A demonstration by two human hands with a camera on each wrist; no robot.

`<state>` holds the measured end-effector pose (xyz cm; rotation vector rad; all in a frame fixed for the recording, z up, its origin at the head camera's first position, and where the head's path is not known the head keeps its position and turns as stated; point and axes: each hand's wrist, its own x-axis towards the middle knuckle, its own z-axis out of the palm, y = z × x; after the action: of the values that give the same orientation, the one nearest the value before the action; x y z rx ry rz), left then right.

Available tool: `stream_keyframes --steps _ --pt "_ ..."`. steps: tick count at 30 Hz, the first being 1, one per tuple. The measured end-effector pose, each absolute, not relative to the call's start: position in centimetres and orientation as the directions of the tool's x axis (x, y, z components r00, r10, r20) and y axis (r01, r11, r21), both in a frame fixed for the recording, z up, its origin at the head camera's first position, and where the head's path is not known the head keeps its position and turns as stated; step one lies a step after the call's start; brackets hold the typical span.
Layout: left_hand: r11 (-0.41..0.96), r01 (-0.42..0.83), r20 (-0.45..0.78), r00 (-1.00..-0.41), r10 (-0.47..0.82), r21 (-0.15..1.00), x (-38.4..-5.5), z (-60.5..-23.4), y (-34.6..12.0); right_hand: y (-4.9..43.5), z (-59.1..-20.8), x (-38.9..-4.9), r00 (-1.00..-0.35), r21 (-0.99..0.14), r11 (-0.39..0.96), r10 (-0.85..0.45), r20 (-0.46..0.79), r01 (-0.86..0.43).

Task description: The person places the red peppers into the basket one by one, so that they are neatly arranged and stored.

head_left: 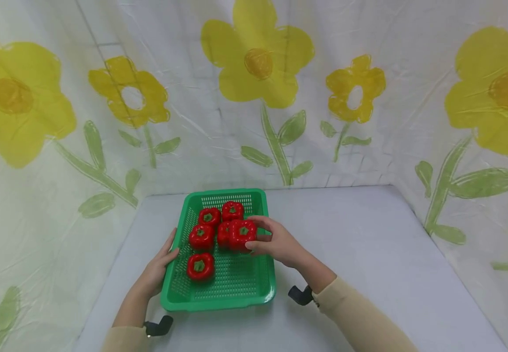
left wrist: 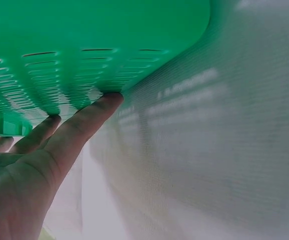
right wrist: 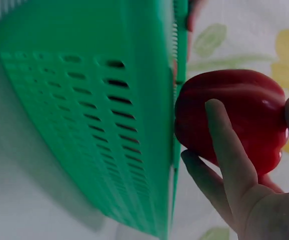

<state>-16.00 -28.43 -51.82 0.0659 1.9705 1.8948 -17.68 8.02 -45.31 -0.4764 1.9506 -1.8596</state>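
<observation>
My right hand (head_left: 282,244) holds a red bell pepper (head_left: 242,233) with a green stem over the right part of a green basket (head_left: 219,305). In the right wrist view, the fingers and thumb spread round this bell pepper (right wrist: 234,120), which is above the basket's rim. Several other red bell peppers lie in the basket, one (head_left: 200,267) nearer the front left; the held one partly hides another. At the basket's left side, my left hand (head_left: 155,271) rests against the outer wall. Its straight fingers (left wrist: 79,127) touch the slotted side in the left wrist view.
The basket stands on a white table (head_left: 350,234). Behind and at both sides hangs a white sheet (head_left: 183,58) painted with yellow flowers. A black camera mount (head_left: 300,295) sticks out from the right wrist, another (head_left: 159,326) from the left.
</observation>
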Motion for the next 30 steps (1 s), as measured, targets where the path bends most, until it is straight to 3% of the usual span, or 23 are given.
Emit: stream_keyframes --steps 11,17,30 --pt "0.059 -0.251 -0.256 -0.912 0.319 0.966 -16.1 -51.9 -28.6 5.5 -46.5 -16.4 -0.866 -0.966 0.257 -0.474 -0.159 0.037" --pt "0.056 -0.252 -0.257 -0.911 0.323 0.966 -16.2 -52.1 -28.6 4.6 -47.3 -16.4 -0.862 -0.896 0.442 -0.472 -0.185 -0.050" --pt "0.066 -0.255 -0.262 -0.912 0.315 0.965 -16.1 -51.9 -28.6 2.8 -47.8 -16.5 -0.871 -0.823 0.562 -0.443 -0.212 -0.086"
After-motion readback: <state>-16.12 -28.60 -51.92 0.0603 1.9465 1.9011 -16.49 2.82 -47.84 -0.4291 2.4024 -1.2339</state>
